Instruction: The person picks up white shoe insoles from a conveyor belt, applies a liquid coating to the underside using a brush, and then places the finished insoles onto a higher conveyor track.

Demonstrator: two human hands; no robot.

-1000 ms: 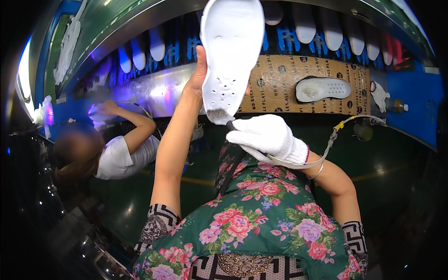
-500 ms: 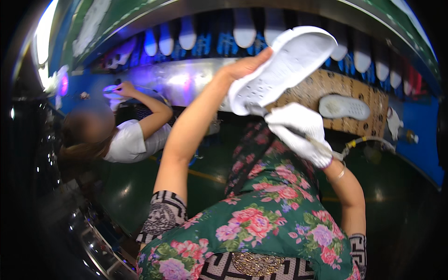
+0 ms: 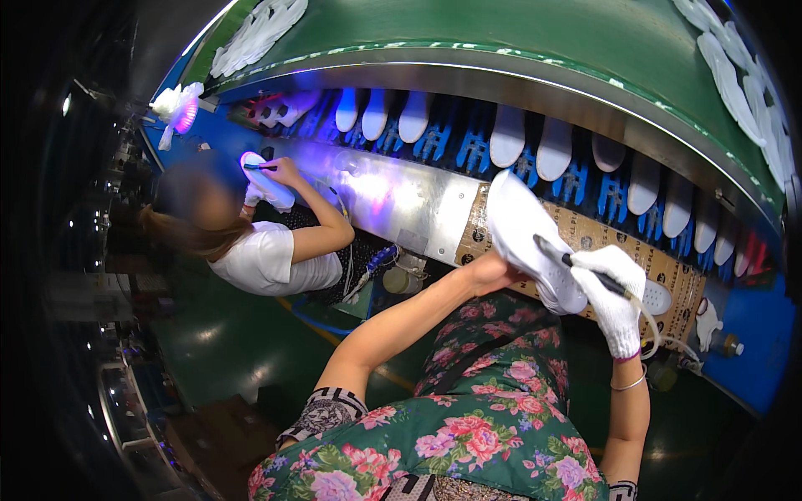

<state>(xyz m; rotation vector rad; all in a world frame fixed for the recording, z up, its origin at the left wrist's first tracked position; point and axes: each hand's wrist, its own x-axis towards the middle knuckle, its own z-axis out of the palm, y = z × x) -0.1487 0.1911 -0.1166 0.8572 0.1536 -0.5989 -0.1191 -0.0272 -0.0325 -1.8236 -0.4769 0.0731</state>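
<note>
My bare left hand (image 3: 491, 274) is closed round the edge of a white shoe sole (image 3: 520, 219), holding it up at a slant above the workbench. A white knitted glove covers my right hand (image 3: 616, 288). Its fingers are wrapped round a dark-handled brush (image 3: 550, 249) with a pale hose trailing from its back end. The brush tip lies against or just over the sole's inner side; I cannot tell which. Partly hidden behind my glove, a second white sole (image 3: 658, 297) with small holes lies on the cardboard (image 3: 472, 238).
White soles (image 3: 507, 138) stand in blue holders (image 3: 473, 150) along the line in front. Above runs a green shelf (image 3: 468, 37) with a metal edge. At left a co-worker (image 3: 267, 259) holds a sole and a brush. A bottle (image 3: 728, 345) stands at right.
The held sole has turned more upright and come nearer my body. My brush has moved from its lower end to its inner side. My view has shifted; the co-worker's sole now shows.
</note>
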